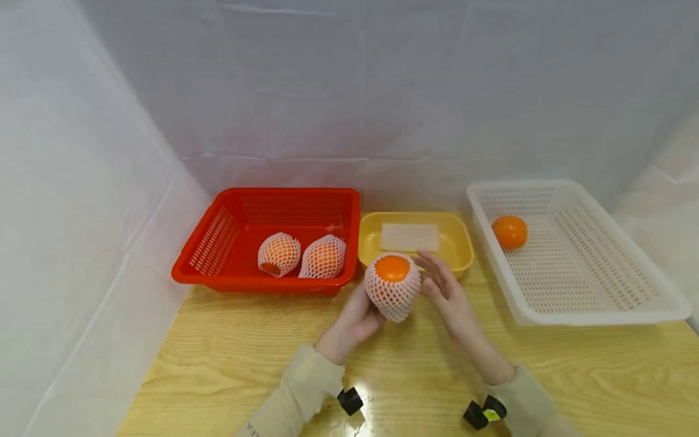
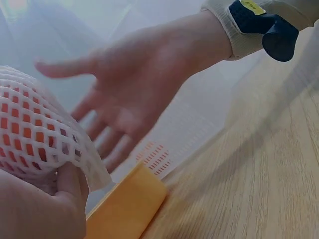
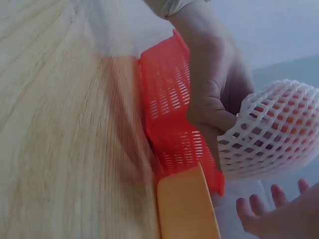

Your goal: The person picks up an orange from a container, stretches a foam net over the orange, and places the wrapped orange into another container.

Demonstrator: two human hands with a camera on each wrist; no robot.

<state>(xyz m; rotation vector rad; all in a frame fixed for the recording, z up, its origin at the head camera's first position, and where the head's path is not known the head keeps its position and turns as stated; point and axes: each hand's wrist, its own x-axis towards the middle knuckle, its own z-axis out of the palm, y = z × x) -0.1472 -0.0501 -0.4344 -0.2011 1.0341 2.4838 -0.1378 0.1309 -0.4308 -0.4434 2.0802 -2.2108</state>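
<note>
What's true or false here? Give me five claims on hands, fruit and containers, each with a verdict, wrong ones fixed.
1. The left hand holds a netted fruit. True.
2. The right hand is curled round that fruit. False: the right hand's fingers are extended beside it.
3. The red basket contains two more netted fruits. True.
4. The yellow tray is empty. False: a foam net lies in the yellow tray.
5. The white basket contains one bare fruit. True.

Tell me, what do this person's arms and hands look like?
The left grip and right grip are bare hands. Beige sleeves cover the forearms, with dark letter-like marks on the left one. Black, blocky attachments sit near both wrists; the right's has a yellow label.
</note>
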